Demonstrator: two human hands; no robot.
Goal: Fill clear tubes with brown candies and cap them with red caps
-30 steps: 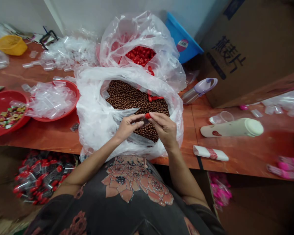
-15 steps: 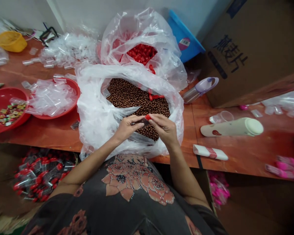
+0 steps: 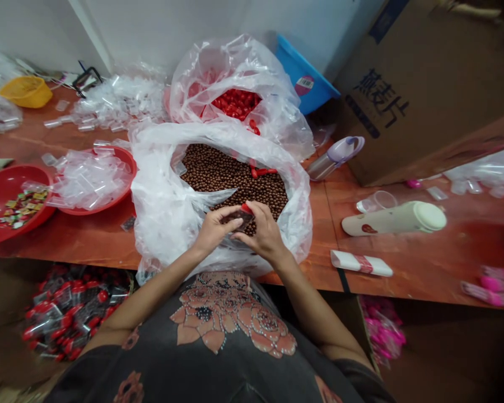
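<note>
2 hands work close together just above a heap of brown balls. The left hand [image 3: 215, 229] and the right hand [image 3: 264, 230] are both curled inward with their fingers nearly meeting, and they pinch between them a small dark packet [image 3: 240, 220] with a red tip [image 3: 246, 208]. The packet's contents are too small to tell. It sits directly over the brown balls [image 3: 231, 179], which fill a large clear plastic bag [image 3: 157, 196] standing open on the desk [image 3: 88, 243]. A few red pieces [image 3: 258, 172] lie on top of the balls.

Just behind, a 2nd clear bag [image 3: 205, 67] holds red candies [image 3: 236, 103]. To the left, 2 red basins stand on the desk, one heaped with small clear bags [image 3: 126, 162] and the other holding wrapped sweets [image 3: 8, 187]. To the right are a cream flask [image 3: 395, 219], a blue tub [image 3: 306, 84] and a cardboard box [image 3: 403, 95]. Below the desk edge on the left lies a pile of red-ended packets [image 3: 67, 313].
</note>
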